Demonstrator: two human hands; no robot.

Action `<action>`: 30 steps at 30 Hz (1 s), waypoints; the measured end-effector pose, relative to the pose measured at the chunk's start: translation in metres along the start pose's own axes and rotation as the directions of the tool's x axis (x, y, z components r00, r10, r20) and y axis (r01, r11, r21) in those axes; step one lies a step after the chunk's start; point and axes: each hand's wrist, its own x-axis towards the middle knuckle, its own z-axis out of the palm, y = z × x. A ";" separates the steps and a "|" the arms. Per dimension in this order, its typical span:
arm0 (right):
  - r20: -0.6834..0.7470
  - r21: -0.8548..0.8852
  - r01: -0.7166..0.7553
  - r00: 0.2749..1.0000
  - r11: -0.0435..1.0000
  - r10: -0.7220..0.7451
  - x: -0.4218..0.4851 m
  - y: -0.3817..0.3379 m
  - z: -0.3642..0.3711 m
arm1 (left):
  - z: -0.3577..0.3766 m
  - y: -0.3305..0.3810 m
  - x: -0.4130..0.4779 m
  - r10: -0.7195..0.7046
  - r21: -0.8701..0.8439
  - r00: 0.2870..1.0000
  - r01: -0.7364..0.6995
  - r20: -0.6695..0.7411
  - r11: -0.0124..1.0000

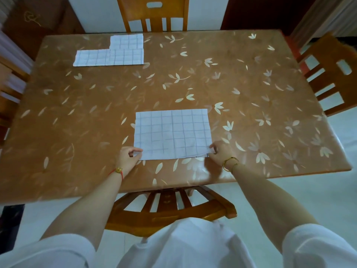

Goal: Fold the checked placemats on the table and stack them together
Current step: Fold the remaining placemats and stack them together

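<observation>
Placemat (172, 133) in work lies flat near the front edge of the table (251, 93), directly ahead of you, long side running left to right. Your left hand (127, 158) pinches its near left corner between thumb and fingers. Your right hand (219, 153) pinches the near right corner, which stands slightly off the surface.

To fold well, raise both corners together, carry them to the far corners, match the grid lines edge on edge, then press the crease flat. Keep equal tension on both sides so the sheet does not skew.

More checked placemats (109, 55) lie well apart at the far left, overlapping in a stepped outline. The layer count there cannot be read. Nor can you tell whether the near one is already doubled: a dark line shows under its right corner.
</observation>
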 end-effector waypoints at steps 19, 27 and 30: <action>-0.004 0.518 -0.460 0.842 0.721 0.540 0.022 -0.017 0.018 | 0.033 -0.004 0.025 -0.453 -0.154 0.885 0.436 -0.104 0.887; 0.013 0.312 -0.530 0.833 0.789 0.554 0.028 -0.020 0.023 | 0.045 -0.005 0.025 -0.466 -0.045 0.868 0.465 -0.170 0.884; -0.012 0.261 -0.535 0.831 0.804 0.557 0.030 -0.022 0.027 | 0.046 -0.002 0.024 -0.462 -0.051 0.875 0.459 -0.146 0.887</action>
